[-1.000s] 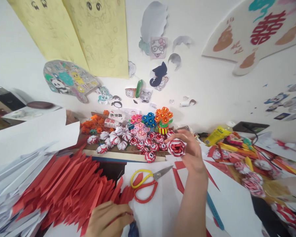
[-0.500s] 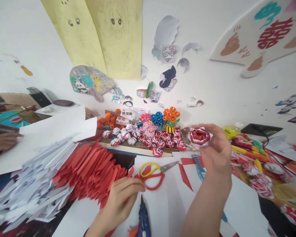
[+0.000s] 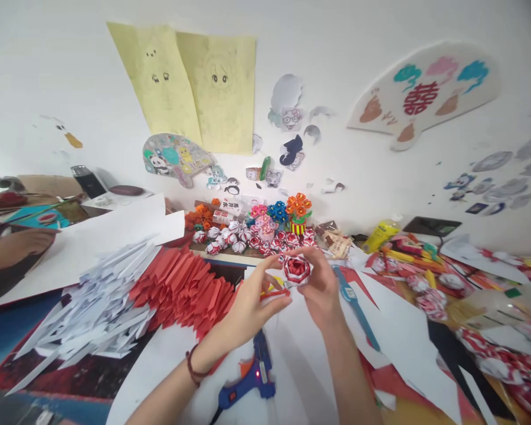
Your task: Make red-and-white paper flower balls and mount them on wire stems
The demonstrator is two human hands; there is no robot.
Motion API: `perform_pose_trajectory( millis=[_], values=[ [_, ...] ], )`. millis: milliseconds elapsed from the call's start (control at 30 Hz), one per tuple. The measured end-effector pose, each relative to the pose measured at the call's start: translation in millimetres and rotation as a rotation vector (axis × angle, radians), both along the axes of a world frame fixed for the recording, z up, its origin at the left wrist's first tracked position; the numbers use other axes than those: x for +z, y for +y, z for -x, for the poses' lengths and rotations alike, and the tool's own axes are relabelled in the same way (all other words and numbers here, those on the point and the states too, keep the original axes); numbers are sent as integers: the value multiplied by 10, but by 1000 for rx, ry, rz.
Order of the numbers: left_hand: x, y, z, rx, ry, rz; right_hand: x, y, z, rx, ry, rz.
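Note:
My right hand (image 3: pixel 321 289) holds a red-and-white paper rose (image 3: pixel 297 269) between thumb and fingers, its layered petals facing me. My left hand (image 3: pixel 250 298) is at the rose's left side, thumb and fingers apart, with the upper fingertips close to or touching its edge. Behind the left hand, scissors show only parts of their yellow handle (image 3: pixel 273 282) and some red; the blades are hidden. A blue hot glue gun (image 3: pixel 252 378) with a lit red light lies on white paper below my hands.
White paper strips (image 3: pixel 101 301) and a red paper pile (image 3: pixel 181 289) lie to the left. Finished flowers (image 3: pixel 230 236) line the wall. At right are a blue cutter (image 3: pixel 356 307), scraps and more paper roses (image 3: pixel 431 301). Another person's hand (image 3: pixel 20 254) rests at far left.
My right hand has brought the rose down and left, toward the middle. My left hand has moved up from beside the scissors to the rose. The view has shifted, showing more of the glue gun.

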State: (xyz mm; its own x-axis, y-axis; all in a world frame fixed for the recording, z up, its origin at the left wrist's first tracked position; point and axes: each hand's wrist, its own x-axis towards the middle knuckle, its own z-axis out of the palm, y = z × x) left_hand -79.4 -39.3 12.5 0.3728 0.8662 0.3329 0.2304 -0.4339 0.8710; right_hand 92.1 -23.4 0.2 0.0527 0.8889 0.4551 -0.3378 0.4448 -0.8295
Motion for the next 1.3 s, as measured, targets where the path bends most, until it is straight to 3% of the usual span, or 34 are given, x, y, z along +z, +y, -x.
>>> perform_pose_trajectory(
  millis=[200,367,633,900,1167,1300],
  values=[
    [-288,89,-60,24,25,-47,-466,-243,115,42,156,160],
    [-409,107,18,14,76,-9,-658,-271,128,85,120,243],
    [-475,251,132,-15,103,-100,-770,-169,8,113,-9,237],
    [-505,362,201,-138,105,-158,-920,-164,-20,-27,-66,235],
    [-486,275,271,-197,92,-265,-862,-250,67,-84,-54,109],
    [-484,250,289,-200,96,-317,-863,-306,92,-121,-52,121]
  ],
)
